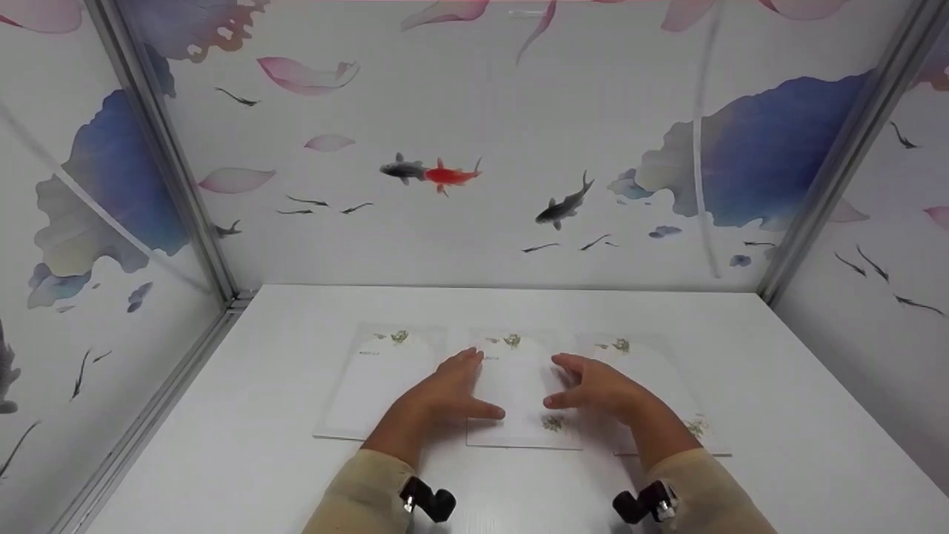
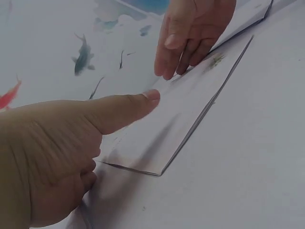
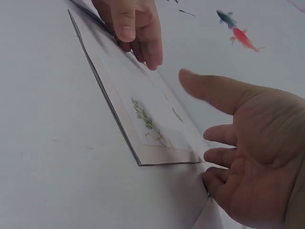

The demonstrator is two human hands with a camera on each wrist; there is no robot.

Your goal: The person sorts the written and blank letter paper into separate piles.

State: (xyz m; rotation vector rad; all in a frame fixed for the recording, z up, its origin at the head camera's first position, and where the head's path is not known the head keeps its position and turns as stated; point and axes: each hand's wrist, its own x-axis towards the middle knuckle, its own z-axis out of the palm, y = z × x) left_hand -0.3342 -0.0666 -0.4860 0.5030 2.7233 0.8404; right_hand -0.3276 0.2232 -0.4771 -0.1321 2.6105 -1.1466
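Three thin white paper pads with small green plant prints lie flat in a row on the white table. Over the gap between the left pad (image 1: 363, 400) and the middle pad (image 1: 519, 386) is my left hand (image 1: 445, 389), fingers extended and thumb apart. My right hand (image 1: 604, 389) mirrors it between the middle pad and the right pad (image 1: 656, 363). The palms face each other across the middle pad, and neither hand holds anything. In the right wrist view, a leafy sprig print (image 3: 147, 121) shows near one corner of the middle pad.
The white table (image 1: 245, 415) meets a back panel (image 1: 474, 245) printed with fish, petals and blue leaf shapes. Similar panels stand at both sides, with metal posts (image 1: 167, 156) at the corners. Black wrist mounts (image 1: 428, 500) sit on beige sleeves (image 1: 363, 493).
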